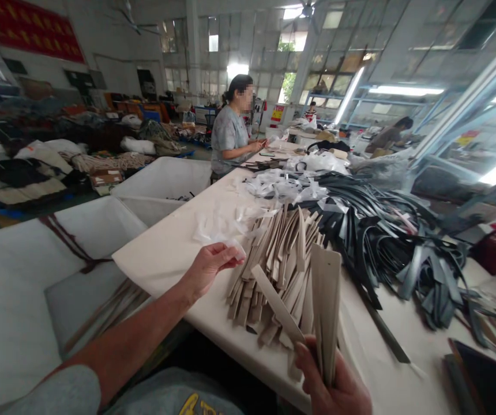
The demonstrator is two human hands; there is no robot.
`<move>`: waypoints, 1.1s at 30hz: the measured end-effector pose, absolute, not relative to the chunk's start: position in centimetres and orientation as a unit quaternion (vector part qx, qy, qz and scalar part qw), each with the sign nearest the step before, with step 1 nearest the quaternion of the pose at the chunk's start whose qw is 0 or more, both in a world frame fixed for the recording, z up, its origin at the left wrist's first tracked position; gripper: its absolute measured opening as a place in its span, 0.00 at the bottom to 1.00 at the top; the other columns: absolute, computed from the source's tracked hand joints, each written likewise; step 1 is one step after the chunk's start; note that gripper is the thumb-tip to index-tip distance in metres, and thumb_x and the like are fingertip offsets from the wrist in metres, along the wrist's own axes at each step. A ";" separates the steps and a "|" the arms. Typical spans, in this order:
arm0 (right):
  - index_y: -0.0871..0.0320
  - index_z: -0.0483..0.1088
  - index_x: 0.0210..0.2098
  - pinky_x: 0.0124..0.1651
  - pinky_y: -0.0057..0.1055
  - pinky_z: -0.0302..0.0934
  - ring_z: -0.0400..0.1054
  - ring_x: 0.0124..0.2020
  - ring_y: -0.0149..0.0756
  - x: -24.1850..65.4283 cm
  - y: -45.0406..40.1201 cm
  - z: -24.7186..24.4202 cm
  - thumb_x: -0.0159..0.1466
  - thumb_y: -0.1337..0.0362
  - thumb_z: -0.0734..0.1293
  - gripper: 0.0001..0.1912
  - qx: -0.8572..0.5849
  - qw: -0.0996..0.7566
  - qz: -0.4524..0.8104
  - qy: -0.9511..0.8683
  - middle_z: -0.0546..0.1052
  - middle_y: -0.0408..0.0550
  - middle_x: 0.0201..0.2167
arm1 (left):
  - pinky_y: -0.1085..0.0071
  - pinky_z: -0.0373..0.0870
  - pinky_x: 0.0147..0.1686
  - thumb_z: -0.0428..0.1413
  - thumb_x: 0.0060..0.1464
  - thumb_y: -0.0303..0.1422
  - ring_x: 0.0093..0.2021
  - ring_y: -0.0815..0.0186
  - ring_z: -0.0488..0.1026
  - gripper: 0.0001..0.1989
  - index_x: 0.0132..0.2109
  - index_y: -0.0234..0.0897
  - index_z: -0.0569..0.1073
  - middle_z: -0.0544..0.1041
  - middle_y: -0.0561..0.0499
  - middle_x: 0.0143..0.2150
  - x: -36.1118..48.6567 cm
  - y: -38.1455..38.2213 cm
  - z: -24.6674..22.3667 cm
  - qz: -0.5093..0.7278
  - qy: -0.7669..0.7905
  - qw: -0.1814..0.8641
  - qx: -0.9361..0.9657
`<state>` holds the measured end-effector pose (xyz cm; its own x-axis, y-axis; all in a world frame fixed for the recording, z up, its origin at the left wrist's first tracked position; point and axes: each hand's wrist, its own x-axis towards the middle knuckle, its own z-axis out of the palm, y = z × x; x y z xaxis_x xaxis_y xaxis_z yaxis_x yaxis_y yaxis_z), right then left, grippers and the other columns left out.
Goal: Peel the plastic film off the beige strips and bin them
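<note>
Looking forward and down over a pale work table (pixel 161 253), with two bare forearms reaching in over the near edge. Gripping a bundle of beige strips (pixel 326 305) in the right hand (pixel 334 386), fingers wrapped round the lower ends, upper ends standing almost upright. Holding one slanting strip (pixel 279 305) there too, apparently by the thumb, angled up and away to the left. Pinching, in the left hand (pixel 207 268), apparently a scrap of translucent film (pixel 240 251), with thumb and forefinger brought narrowly together (too blurred to make out exact edges).

Judging by the pose, at the stage of handling strips by the bundle, with film taken up separately. Calling next, probably, for a steady right grip, strip ends kept even, and for delicate control of the film by the left fingertips.

Placed firmly inside the right fingers, but well apart from the left ones: the bundle. Lying spread on the table between both hands, just beside the left fingertips: a pile of beige strips (pixel 269 271). Farther off, more crumpled film (pixel 282 184); to the right, a heap of dark straps (pixel 386 230).
</note>
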<state>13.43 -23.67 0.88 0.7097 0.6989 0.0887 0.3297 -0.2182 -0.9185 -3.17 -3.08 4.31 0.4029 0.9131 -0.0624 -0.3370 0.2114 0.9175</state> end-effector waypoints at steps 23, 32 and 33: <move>0.56 0.72 0.39 0.29 0.32 0.56 0.73 0.25 0.42 13.1 -22.3 -0.2 0.71 0.49 0.57 0.20 -0.775 0.305 -0.084 -0.547 0.77 0.48 0.25 | 0.72 0.71 0.37 0.70 0.37 0.47 0.29 0.69 0.75 0.20 0.29 0.32 0.80 0.80 0.50 0.28 -4.0 -3.8 3.2 0.417 0.347 0.724 0.426; 0.55 0.73 0.37 0.25 0.31 0.56 0.72 0.21 0.39 12.8 -21.5 -1.2 0.70 0.48 0.57 0.21 -0.751 0.318 -0.129 -0.564 0.77 0.44 0.23 | 0.72 0.69 0.35 0.69 0.39 0.46 0.28 0.69 0.73 0.19 0.29 0.32 0.80 0.79 0.49 0.26 -3.5 -5.1 2.4 0.394 0.346 0.716 0.462; 0.55 0.73 0.37 0.25 0.30 0.57 0.72 0.21 0.38 12.6 -21.2 -1.1 0.69 0.47 0.58 0.21 -0.754 0.338 -0.088 -0.557 0.76 0.43 0.22 | 0.72 0.68 0.34 0.69 0.38 0.46 0.28 0.69 0.72 0.19 0.29 0.32 0.80 0.79 0.49 0.26 -3.3 -5.4 2.3 0.386 0.343 0.717 0.467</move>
<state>12.58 -21.24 -1.14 0.3642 0.7798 0.5092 0.8991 -0.1519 -0.4105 -3.33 -5.40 2.30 0.4659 0.8750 -0.1311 -0.2335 0.2645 0.9357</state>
